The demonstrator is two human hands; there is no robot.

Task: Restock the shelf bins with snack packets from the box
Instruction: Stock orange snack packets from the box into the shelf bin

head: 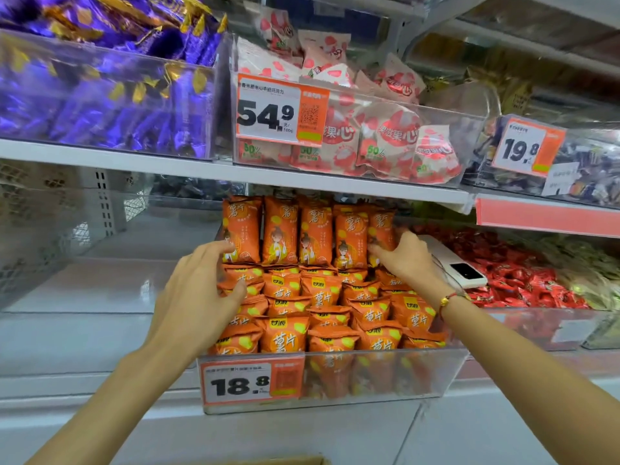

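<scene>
A clear shelf bin [446,370] with an 18.8 price tag holds many orange snack packets [322,320] in rows. Along its back stands a row of upright orange packets [310,231]. My left hand [198,293] touches the left end of that row, fingers bent at the leftmost packet. At the right end, my right hand [401,258] has its fingers curled on the rightmost upright packet [380,229]. A strip of the cardboard box [295,461] shows at the bottom edge.
The bin spaces left of the orange bin show bare white shelf [100,290]. A white device [459,263] lies on red candies [523,276] to the right. Above are bins of purple sweets [100,95] and pink-white packets [369,135], under a low shelf edge [302,181].
</scene>
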